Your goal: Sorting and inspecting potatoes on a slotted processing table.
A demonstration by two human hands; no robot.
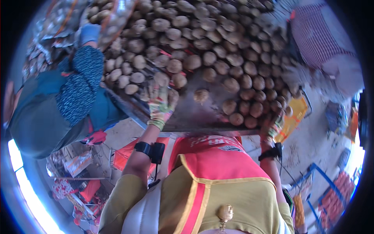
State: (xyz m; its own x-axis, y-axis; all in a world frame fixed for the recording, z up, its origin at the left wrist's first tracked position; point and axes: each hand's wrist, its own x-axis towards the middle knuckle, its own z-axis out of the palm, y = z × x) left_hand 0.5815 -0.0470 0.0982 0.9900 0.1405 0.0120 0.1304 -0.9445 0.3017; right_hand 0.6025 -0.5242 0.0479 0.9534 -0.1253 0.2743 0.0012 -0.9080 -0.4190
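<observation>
Many round brown potatoes [230, 84] lie spread over a dark metal sorting table [187, 117]. My left hand [160, 105], in a patterned glove with a green cuff, reaches over the left part of the table with fingers spread. It touches or nearly touches some potatoes; its grip is blurred. Toward the table's right front corner, my right hand [273, 125], also gloved, is beside the outermost potatoes and partly blurred, so its hold cannot be told. A single potato [201, 96] lies apart between the hands.
At the left, a co-worker's blue-gloved hand [89, 33] is beside mesh bags [117, 20] of potatoes. Another person in a striped garment [321, 38] stands at the right. A yellow bag [293, 117] hangs near the right corner, and a red bag [128, 155] is below the front edge.
</observation>
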